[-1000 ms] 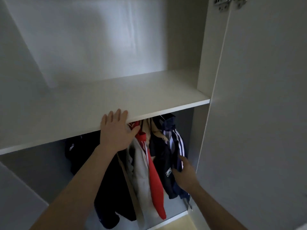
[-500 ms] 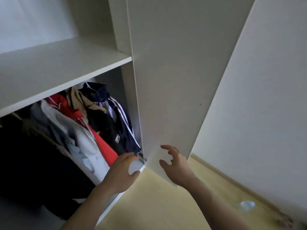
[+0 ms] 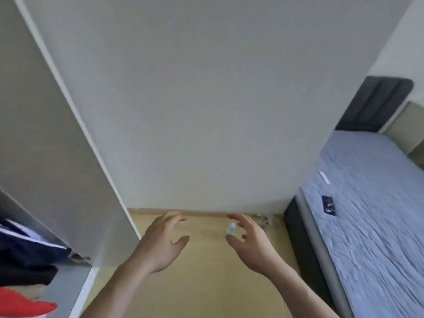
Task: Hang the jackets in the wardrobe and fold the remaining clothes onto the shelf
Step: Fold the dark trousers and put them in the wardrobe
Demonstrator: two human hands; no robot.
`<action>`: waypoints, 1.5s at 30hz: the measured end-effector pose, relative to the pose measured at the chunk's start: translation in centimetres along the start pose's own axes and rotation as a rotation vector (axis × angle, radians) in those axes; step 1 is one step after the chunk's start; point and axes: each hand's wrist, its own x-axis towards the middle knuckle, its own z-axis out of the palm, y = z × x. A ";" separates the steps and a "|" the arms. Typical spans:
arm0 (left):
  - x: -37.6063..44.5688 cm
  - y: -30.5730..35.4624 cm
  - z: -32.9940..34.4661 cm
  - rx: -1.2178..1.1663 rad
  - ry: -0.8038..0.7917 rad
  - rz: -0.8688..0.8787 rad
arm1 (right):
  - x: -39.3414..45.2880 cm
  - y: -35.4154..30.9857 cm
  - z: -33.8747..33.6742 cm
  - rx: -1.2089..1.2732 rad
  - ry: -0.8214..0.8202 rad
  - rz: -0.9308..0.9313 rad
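Both hands are held out in front of the body over the pale wooden floor [image 3: 202, 271], empty and apart from each other. The left hand [image 3: 160, 244] has its fingers spread and loosely bent, thumb out to the side, gripping nothing; it sits just beside the lower edge of the open wardrobe door [image 3: 59, 143], though whether it touches that edge cannot be told. The right hand [image 3: 250, 246] mirrors it, fingers wide and gently curved, palm turned inward, also holding nothing. Between its thumb and fingers a small pale-blue thing [image 3: 231, 228] shows on the floor beyond, too blurred to name. The jackets [image 3: 29, 255] hang inside the wardrobe at the far left edge of the view: a dark navy one with white stripes, something black below it, and a red piece [image 3: 20, 306] at the bottom corner. Only their edges show past the door. Ahead stands a plain white wall [image 3: 206, 99] that meets the floor along a wooden skirting strip. To the right lies a bed [image 3: 371, 226] with a rumpled light-blue sheet and a dark headboard [image 3: 376, 104]; a small white strip and a small dark card rest on the sheet.
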 end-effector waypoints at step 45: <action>17.2 78.7 54.3 -0.018 -0.801 1.030 | -36.7 50.0 -56.2 0.118 1.026 0.747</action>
